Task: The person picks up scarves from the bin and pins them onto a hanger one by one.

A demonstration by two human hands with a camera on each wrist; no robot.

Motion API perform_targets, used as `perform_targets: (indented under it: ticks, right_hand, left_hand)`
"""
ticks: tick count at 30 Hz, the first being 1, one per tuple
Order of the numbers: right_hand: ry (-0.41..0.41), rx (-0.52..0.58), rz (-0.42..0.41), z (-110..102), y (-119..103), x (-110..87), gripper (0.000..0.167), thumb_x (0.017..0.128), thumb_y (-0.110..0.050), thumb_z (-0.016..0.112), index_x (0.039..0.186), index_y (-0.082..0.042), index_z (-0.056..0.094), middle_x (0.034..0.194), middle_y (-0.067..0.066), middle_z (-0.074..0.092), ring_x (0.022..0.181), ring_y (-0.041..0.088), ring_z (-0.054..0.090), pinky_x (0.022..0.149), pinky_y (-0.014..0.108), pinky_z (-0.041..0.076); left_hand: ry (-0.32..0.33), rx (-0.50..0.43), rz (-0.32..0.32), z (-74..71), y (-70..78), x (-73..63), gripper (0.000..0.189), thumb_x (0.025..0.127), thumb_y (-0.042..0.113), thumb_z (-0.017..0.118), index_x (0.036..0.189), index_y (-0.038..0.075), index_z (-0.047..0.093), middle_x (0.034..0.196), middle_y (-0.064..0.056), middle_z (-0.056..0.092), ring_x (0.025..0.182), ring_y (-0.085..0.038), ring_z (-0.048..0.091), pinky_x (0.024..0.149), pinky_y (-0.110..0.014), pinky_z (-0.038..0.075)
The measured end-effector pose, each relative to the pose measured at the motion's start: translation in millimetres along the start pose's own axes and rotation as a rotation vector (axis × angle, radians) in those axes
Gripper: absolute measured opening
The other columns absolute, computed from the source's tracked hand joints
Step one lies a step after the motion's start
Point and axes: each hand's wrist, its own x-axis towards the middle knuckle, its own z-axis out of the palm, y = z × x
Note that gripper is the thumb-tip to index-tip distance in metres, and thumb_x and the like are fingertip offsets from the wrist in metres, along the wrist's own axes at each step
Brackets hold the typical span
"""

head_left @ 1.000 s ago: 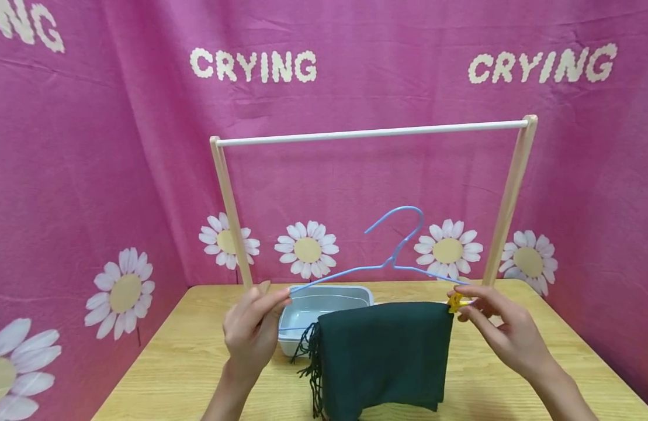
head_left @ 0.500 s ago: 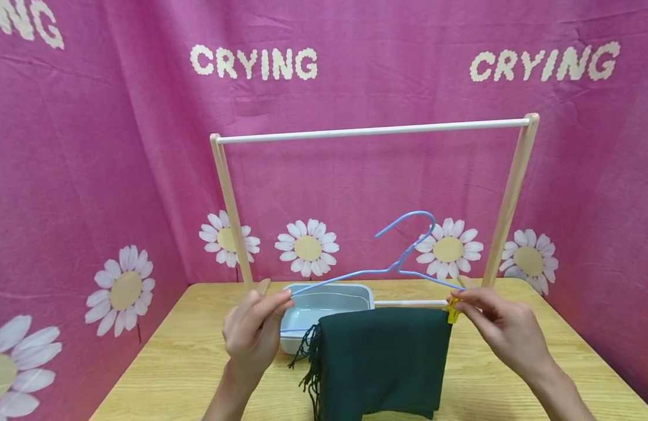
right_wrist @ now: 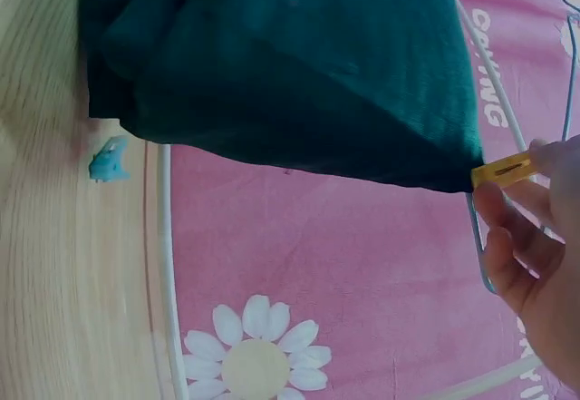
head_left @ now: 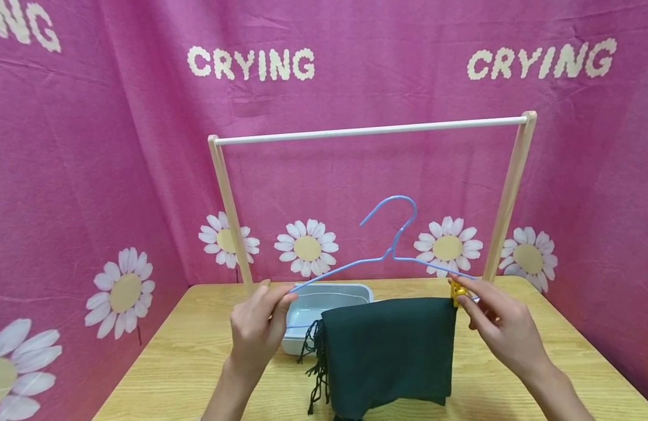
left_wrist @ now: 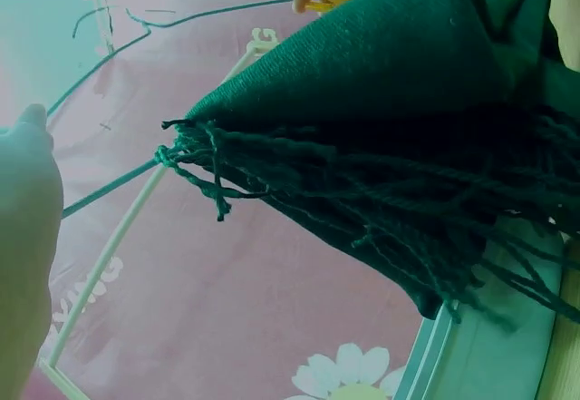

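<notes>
A blue wire hanger (head_left: 350, 267) is held up over the table, hook on top. My left hand (head_left: 263, 318) grips its left shoulder near the end. Over the lower bar of the hanger hangs a folded dark green scarf (head_left: 392, 351), its black-green fringe (left_wrist: 272, 160) dangling at the left side. My right hand (head_left: 505, 321) pinches a yellow clothespin (right_wrist: 503, 170) between thumb and fingers. The clothespin sits right at the upper right corner of the scarf, on the lower bar.
Behind the hanger stands a wooden rack with a white rail (head_left: 371, 132). A grey-white plastic basin (head_left: 329, 292) sits on the wooden table (head_left: 160, 362), partly behind the scarf. A small light blue clip (right_wrist: 109, 160) lies on the tabletop. Pink curtain (head_left: 376, 175) surrounds the table.
The hanger dips slightly to the right, then rises and shifts back left, carrying the scarf with it. My right hand stays at the yellow clothespin, which turns a little and moves up.
</notes>
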Motion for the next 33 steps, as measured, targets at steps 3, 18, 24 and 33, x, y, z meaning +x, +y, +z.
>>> perform_targets:
  ticks: [3, 18, 24, 33]
  right_hand:
    - [0.021, -0.017, -0.049, 1, 1, -0.4, 0.066, 0.068, 0.016, 0.079, 0.128, -0.008, 0.066, 0.097, -0.002, 0.067, 0.057, -0.003, 0.052, 0.052, 0.011, 0.043]
    - [0.058, 0.292, 0.314, -12, -9, 2.5, 0.026, 0.09, 0.008, 0.066, 0.115, 0.004, 0.068, 0.096, -0.021, 0.073, 0.047, 0.013, 0.046, 0.039, 0.029, 0.034]
    - [0.061, 0.468, 0.432, -7, -7, 2.3, 0.027, 0.092, 0.003, 0.066, 0.118, 0.006, 0.065, 0.105, -0.014, 0.075, 0.041, 0.017, 0.044, 0.037, 0.033, 0.033]
    - [0.042, 0.76, 0.63, 0, -1, 2.2, 0.035, 0.097, -0.01, 0.063, 0.131, -0.002, 0.06, 0.112, -0.007, 0.074, 0.064, 0.013, 0.066, 0.065, 0.023, 0.059]
  left_hand:
    - [-0.018, -0.005, -0.028, 0.0, 0.3, -0.8, 0.031, 0.1, 0.019, 0.06, 0.081, -0.005, 0.066, 0.059, 0.001, 0.04, 0.045, -0.001, 0.026, 0.041, -0.011, 0.019]
    - [0.18, -0.121, -0.051, 2.9, 4.7, 2.4, 0.035, 0.097, 0.017, 0.064, 0.075, -0.011, 0.064, 0.054, 0.0, 0.038, 0.046, -0.003, 0.025, 0.044, -0.012, 0.015]
    - [0.206, -0.134, -0.056, 1.5, 5.5, 5.7, 0.036, 0.096, 0.016, 0.065, 0.074, -0.012, 0.064, 0.053, -0.001, 0.039, 0.045, -0.004, 0.026, 0.044, -0.011, 0.015]
    - [0.218, -0.104, -0.055, -1.0, 5.7, 7.2, 0.037, 0.097, 0.018, 0.065, 0.073, -0.01, 0.065, 0.052, 0.001, 0.035, 0.045, -0.003, 0.023, 0.044, -0.011, 0.012]
